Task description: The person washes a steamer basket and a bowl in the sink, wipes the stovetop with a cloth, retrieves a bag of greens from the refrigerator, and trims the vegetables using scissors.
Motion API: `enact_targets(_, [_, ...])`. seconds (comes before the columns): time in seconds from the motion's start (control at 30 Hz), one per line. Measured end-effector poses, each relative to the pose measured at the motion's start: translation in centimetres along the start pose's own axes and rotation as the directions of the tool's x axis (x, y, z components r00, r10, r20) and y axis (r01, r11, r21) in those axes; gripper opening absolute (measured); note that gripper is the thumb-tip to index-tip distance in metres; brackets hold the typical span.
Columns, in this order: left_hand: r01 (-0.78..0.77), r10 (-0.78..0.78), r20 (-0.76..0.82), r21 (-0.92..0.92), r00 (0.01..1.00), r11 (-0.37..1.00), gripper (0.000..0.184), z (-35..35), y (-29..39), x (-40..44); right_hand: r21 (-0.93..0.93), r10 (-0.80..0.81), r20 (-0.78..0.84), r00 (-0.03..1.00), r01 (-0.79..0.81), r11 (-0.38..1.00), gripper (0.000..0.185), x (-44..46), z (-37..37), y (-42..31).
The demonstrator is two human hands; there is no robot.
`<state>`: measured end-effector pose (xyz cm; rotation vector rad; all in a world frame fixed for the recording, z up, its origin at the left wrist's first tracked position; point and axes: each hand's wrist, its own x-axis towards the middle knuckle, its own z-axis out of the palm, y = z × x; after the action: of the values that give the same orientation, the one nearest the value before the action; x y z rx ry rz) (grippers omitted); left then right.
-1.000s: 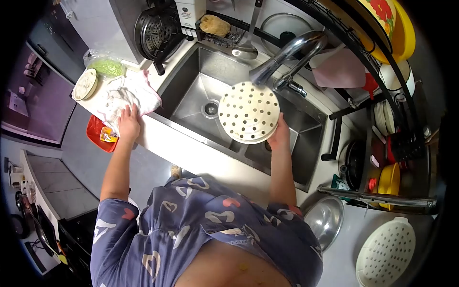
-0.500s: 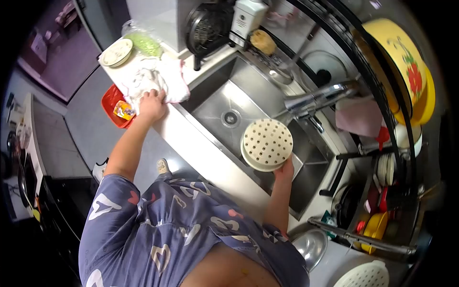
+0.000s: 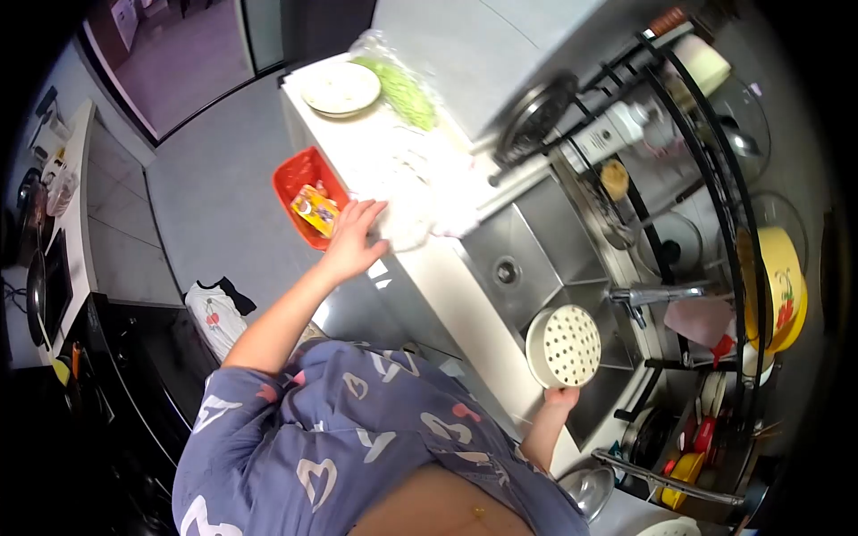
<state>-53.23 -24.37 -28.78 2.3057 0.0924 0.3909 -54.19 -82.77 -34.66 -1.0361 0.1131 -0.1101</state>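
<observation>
A red bin (image 3: 302, 175) is standing by the counter's (image 3: 438, 286) front edge. Beside it, the left hand (image 3: 355, 243) is hovering, fingers spread — whether touching the cloth (image 3: 416, 192), I cannot tell. Near the sink's (image 3: 545, 221) front edge, the strainer (image 3: 572, 347) is tilting above the basin, the right hand (image 3: 560, 398) gripping its rim, probably so drips fall inside — pale, round, dotted with dark holes.

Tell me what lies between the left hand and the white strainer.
In the head view, bare white counter and the sink's front edge separate the left hand from the strainer.
</observation>
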Motion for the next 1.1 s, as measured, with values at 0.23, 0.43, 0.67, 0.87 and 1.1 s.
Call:
enact_targets(0.23, [0.408,-0.382,0.143,-0.302,0.913,0.861,0.052,-10.3,-10.9,-7.1,-0.148,-0.047,-0.173,0.984,0.021,0.989,0.041,-1.9,28.9,-0.5])
enact_targets(0.43, [0.512,0.029,0.537,-0.784,0.843,-0.353,0.082,-20.7,-8.3,-6.5,-0.084,-0.141,0.979,0.146,0.924,0.374,0.017,-3.9,52.5,10.2])
enact_targets(0.67, [0.323,-0.437,0.52,-0.834,0.734,-0.448,0.066,-25.4,-14.3,-8.3,-0.066,0.006,0.997,0.074,0.846,0.528,0.022,-4.4,64.3,20.8])
enact_targets(0.87, [0.153,-0.754,0.229,-0.973,0.615,-0.171,0.063,-31.4,-18.5,-4.8,-0.305,0.648,0.189,0.738,-0.583,0.753,0.065,8.4,66.1,30.1])
enact_targets(1.1, [0.119,-0.799,0.159,-0.987,0.58,-0.111,0.059,-38.9,-25.7,1.6,-0.224,0.579,-0.026,0.815,-0.569,0.791,0.038,13.4,65.4,34.3])
